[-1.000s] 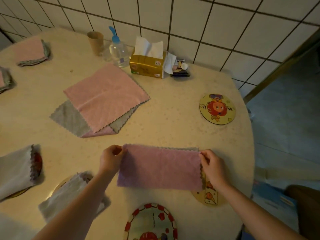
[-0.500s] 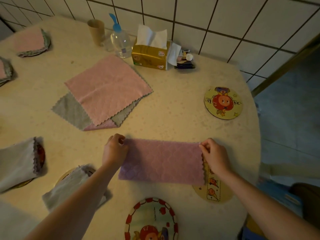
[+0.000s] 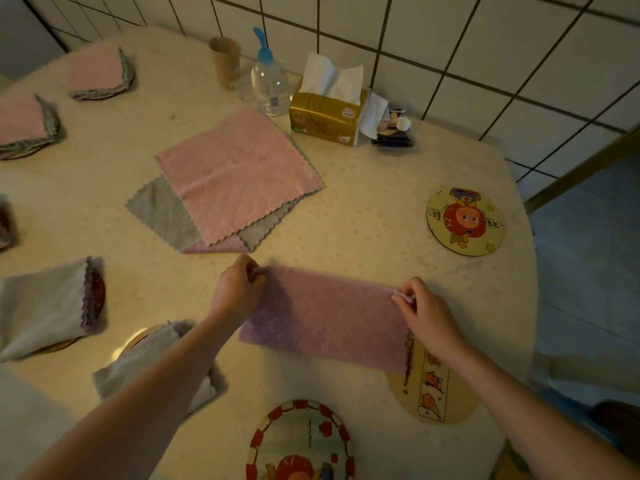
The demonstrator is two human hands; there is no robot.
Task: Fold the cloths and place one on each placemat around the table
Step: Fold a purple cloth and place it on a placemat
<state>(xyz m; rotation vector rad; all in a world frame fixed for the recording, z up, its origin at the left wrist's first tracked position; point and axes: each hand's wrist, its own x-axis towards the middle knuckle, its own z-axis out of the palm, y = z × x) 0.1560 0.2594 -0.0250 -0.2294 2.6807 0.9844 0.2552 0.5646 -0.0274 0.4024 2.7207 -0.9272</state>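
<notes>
Two hands work one purple cloth [image 3: 325,317] on a pale table [image 3: 363,216]. Far to the left of the left hand, four placemats already carry folded cloths: two pink ones [image 3: 97,72] toward the wall, two grey ones [image 3: 45,306] nearer the person.

The left hand [image 3: 237,292] pinches the cloth's far left corner, fingers curled on the fabric. Beyond it lies a loose stack of unfolded cloths [image 3: 235,178], pink on top of grey.

Between the hands the purple cloth lies flat as a long rectangle, folded once. Compared with half a second ago, both hands have shifted slightly and now bunch the far corners, so the next fold looks ready to begin.

The right hand [image 3: 426,310] pinches the far right corner. The cloth's right end overlaps a bare placemat [image 3: 433,393] just under that wrist. Another bare placemat [image 3: 301,441] sits nearer the person, between the forearms, and a third [image 3: 465,221] lies beyond the right hand.

By this count, three mats await cloths.
</notes>
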